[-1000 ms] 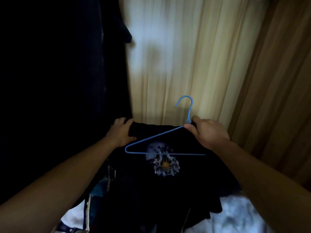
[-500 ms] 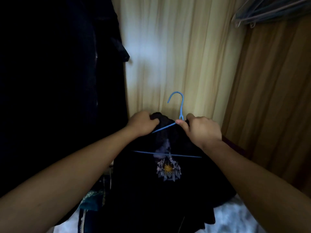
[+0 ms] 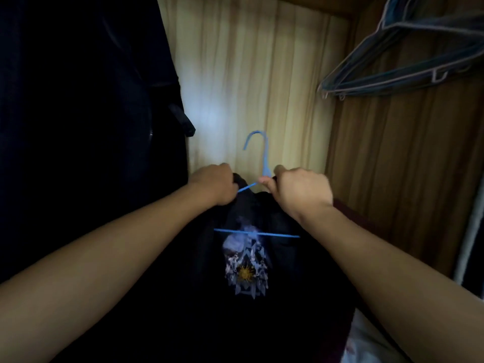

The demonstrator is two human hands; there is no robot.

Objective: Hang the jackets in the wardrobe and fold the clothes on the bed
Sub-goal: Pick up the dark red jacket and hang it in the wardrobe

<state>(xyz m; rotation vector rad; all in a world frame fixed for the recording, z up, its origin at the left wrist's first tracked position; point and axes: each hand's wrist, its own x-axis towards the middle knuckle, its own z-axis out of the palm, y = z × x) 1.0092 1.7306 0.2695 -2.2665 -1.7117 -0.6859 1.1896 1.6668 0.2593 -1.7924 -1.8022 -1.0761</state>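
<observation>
1. While both hands work at the collar, the dark jacket (image 3: 262, 323) hangs straight down from them, inside the wardrobe opening and in front of its pale back panel (image 3: 248, 74).
2. The left hand (image 3: 213, 186) is clenched on the jacket's left shoulder, bunching the cloth over the sloping arm of the blue hanger (image 3: 258, 233).
3. The right hand (image 3: 301, 191) is closed at the hanger's neck, with the thumb and fingertips pinching where the wire meets the collar; whether it holds cloth, wire or both I cannot tell.
4. The hanger's hook (image 3: 258, 150) stands upright between the two hands and rises above them, its open end curling to the left.
5. The hanger's bottom bar lies level, left to right, across the jacket's chest just above a printed emblem (image 3: 246, 271).
6. The relation that matters: a rail must lie above the hook, but none is in view. Spare wire hangers (image 3: 406, 61) hang high on the right, so the lift is probably up and slightly right.
7. The right hand, next to the hook, seems better placed to steer it.
8. Dark clothes (image 3: 91, 127) already hang close on the left, leaving a gap on the right.
</observation>
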